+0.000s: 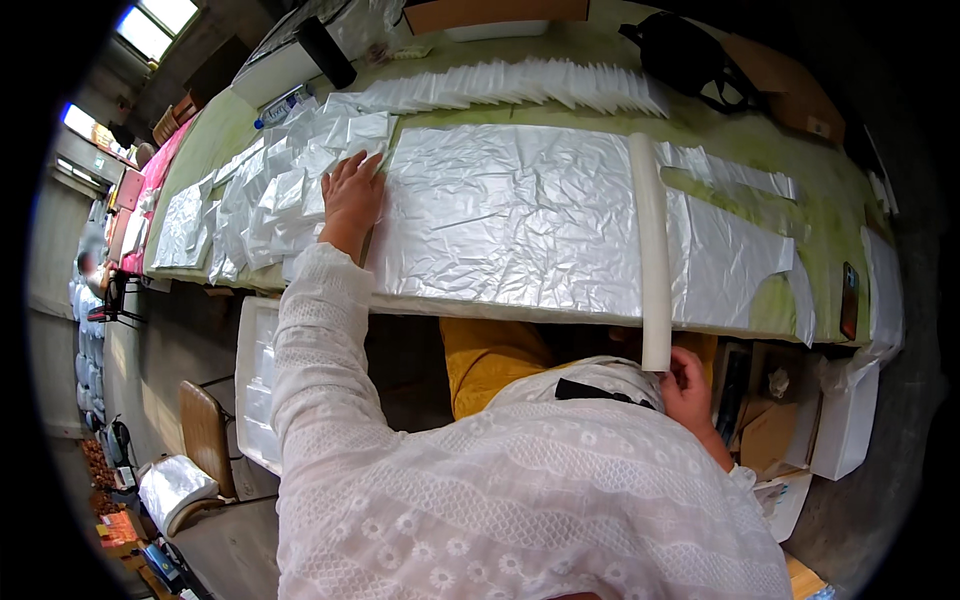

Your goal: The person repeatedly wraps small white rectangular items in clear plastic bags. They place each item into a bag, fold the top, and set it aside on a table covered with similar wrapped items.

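At the left of the green table (820,215) lies a loose heap of folded clear plastic pieces (285,190). The left hand (352,195) is at the heap's right border, palm down, its grip loose with fingers spread and nothing seen held in it. Right of this hand, a wide crinkled plastic sheet (510,220) lies flat, with a row of thin folded plastic (520,85) beyond it. Across the sheet's right part lies a pale tube (653,250), its long axis running from the far side towards the person, its near end jutting past the table edge. The right hand (688,385) is just beside that end and much the nearer; from its grip the tube stretches forward and slightly left. Its fingers are curled, but I cannot tell whether they have hold of the tube. Farther right lies cut film (725,265), then a dark phone (850,300).
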`<state>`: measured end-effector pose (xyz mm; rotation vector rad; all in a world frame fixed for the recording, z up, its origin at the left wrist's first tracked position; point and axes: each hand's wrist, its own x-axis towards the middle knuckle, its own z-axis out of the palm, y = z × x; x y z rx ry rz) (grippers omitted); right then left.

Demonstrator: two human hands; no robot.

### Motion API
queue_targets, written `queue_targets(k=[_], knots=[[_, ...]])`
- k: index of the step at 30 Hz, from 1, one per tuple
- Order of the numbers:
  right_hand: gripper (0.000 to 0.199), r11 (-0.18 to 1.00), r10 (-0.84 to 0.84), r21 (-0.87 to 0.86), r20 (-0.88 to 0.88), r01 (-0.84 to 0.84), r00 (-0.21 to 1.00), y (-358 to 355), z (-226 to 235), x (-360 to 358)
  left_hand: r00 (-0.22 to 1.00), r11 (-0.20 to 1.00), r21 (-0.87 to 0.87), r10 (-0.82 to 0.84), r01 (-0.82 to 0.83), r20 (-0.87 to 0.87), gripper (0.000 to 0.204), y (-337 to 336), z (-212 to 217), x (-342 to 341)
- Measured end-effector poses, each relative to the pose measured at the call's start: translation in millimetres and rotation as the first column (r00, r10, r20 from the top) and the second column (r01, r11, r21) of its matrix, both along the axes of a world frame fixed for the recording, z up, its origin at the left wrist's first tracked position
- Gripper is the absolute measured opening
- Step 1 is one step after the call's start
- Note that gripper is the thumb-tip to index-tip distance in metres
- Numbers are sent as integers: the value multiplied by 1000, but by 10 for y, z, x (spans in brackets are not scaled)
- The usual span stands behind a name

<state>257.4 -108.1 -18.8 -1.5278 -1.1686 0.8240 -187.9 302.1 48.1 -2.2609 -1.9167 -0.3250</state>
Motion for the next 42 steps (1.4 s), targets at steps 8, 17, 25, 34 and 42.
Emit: queue_targets(k=[8,17,25,34,42], knots=[[34,998,-59,7,-103,60,993,-66,-65,42,734,792,137,-605,595,308,18,-523,176,594],[33,996,-62,58,-37,64,997,24,188,88,392,545,98,-705,833,591,34,-1400,507,2308],[28,899,-365,363,312,245,877,15,494,598,522,568,-68,-694,820,496,64,-1711,-113,3338],[33,901,-385,415,637,125,667,374,417,1532,570,585,-23,-779,810,262,56,-1942,266,3480],[38,839,-410,124,785,530,465,56,464,2711,351,344,-90,-853,935,387,53,-2291,410,3767]])
